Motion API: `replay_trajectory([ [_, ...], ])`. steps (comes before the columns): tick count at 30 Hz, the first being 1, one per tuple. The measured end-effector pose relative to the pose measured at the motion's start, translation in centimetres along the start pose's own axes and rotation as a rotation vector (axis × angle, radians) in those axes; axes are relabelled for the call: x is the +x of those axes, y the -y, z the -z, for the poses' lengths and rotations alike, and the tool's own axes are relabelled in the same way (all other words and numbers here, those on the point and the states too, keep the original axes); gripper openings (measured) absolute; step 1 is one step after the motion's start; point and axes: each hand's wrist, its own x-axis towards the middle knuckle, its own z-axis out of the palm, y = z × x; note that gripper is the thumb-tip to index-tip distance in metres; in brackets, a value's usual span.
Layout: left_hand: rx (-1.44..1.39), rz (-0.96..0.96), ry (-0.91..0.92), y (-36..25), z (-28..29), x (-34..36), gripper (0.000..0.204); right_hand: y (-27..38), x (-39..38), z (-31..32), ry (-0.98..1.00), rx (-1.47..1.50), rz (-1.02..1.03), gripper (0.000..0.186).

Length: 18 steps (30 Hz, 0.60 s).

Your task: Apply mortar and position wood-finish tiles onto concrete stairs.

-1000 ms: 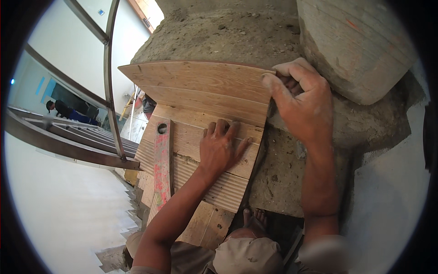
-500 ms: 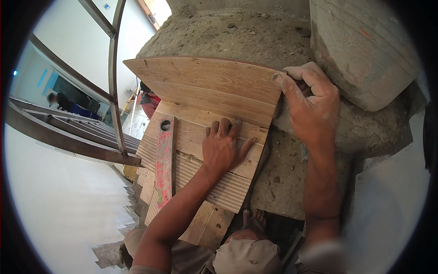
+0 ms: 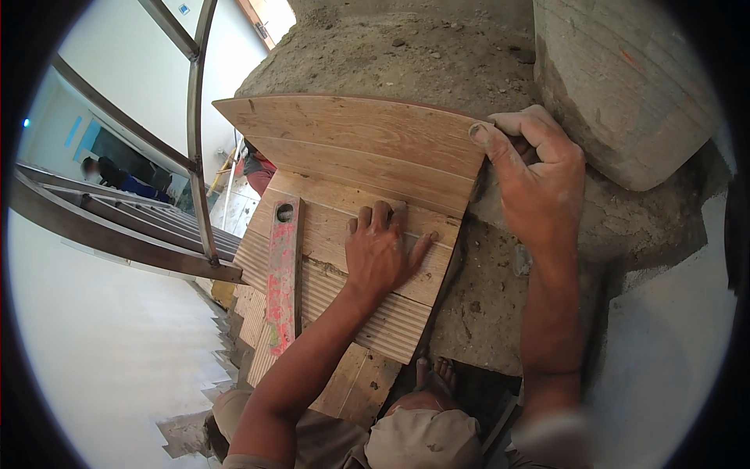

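A wood-look tile [image 3: 359, 144] stands tilted on edge at the back of a step, its lower edge by a flat wood-look tile [image 3: 324, 238] with a ribbed front strip. My right hand [image 3: 543, 172] pinches the upright tile's top right corner between thumb and bent fingers. Palm down, my left hand [image 3: 380, 254] rests on the flat tile with its fingers spread. Left of it lies a spirit level [image 3: 285, 273], worn and red-painted, with a round hole near its far end.
Behind the tile is rough mortar [image 3: 375, 59]. A large grey, rounded block [image 3: 625, 94] stands at the far right. A metal railing [image 3: 194, 102] borders the left. Another person [image 3: 258, 168] is partly hidden behind the tile; a second person [image 3: 125, 180] is far left. My foot [image 3: 437, 375] is below.
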Motion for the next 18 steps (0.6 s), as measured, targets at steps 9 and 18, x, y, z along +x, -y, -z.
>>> replay_trajectory([
  [9, -0.021, -0.023, -0.017, 0.8, -0.2, 0.6, 0.061, 0.3, 1.0, 0.0, 0.036, 0.018, -0.027, 0.018],
  [18, 0.0, -0.016, 0.01, 0.6, 0.1, 0.6, 0.058, 0.0, 0.6, 0.1, 0.077, -0.095, 0.038, 0.018],
])
